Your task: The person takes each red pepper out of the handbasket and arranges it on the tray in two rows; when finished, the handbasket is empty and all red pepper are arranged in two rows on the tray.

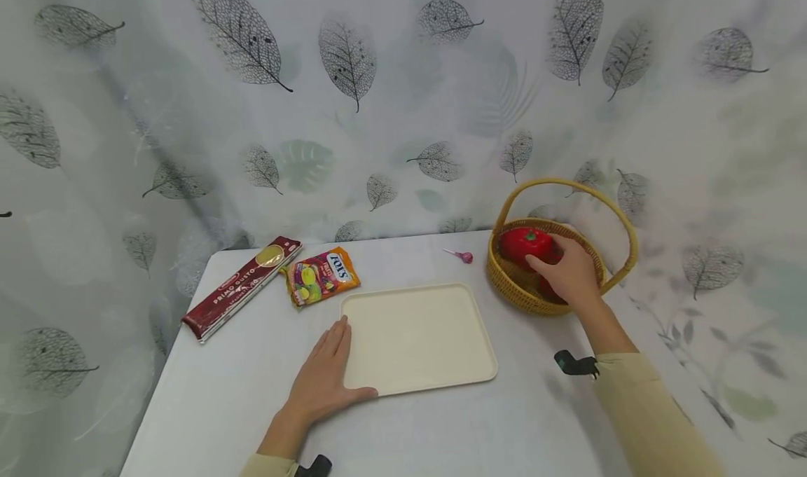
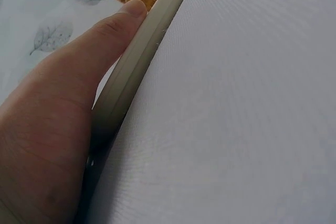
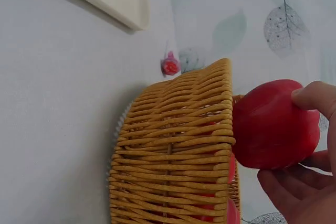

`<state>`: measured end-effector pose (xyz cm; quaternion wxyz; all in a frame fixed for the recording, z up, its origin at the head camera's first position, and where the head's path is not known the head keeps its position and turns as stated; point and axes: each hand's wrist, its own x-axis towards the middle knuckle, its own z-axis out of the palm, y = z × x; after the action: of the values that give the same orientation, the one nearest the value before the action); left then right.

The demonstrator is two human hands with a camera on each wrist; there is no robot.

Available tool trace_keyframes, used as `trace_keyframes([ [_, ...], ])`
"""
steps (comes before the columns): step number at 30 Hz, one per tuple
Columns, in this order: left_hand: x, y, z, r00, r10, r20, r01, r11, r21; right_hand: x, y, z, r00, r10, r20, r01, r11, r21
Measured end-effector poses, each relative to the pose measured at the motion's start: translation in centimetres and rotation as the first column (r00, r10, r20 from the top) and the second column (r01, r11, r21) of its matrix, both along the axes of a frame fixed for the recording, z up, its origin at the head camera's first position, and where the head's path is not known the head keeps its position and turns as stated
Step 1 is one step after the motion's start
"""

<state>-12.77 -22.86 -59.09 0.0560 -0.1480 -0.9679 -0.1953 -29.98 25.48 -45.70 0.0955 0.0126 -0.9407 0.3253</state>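
My right hand (image 1: 570, 270) grips a red bell pepper (image 3: 275, 124) with the thumb on one side and the fingers beneath. The pepper is at the rim of a wicker basket (image 1: 513, 291) with a tall handle. More red items show inside the basket through the weave, partly hidden. My left hand (image 1: 324, 375) rests at the near left corner of a cream tray (image 1: 416, 340), its fingers straight along the left side. Its thumb (image 2: 113, 30) lies against the tray's near edge. The tray lies flat and bare on the table.
A lollipop (image 1: 465, 257) lies between tray and basket. Behind the tray's left corner sits an orange candy bag (image 1: 323, 276). Further left is a long dark red packet (image 1: 242, 288). A leaf-print curtain (image 1: 403, 113) hangs behind the white table (image 1: 208, 393).
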Motion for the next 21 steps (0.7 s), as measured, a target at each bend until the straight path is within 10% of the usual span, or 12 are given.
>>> trace_keyframes([
  [21,0.2,0.1,0.0,1.0,-0.004,-0.016,0.005,1.0,0.013,1.7,-0.9,-0.6,0.982,-0.013,-0.189,-0.008,0.994,-0.112],
])
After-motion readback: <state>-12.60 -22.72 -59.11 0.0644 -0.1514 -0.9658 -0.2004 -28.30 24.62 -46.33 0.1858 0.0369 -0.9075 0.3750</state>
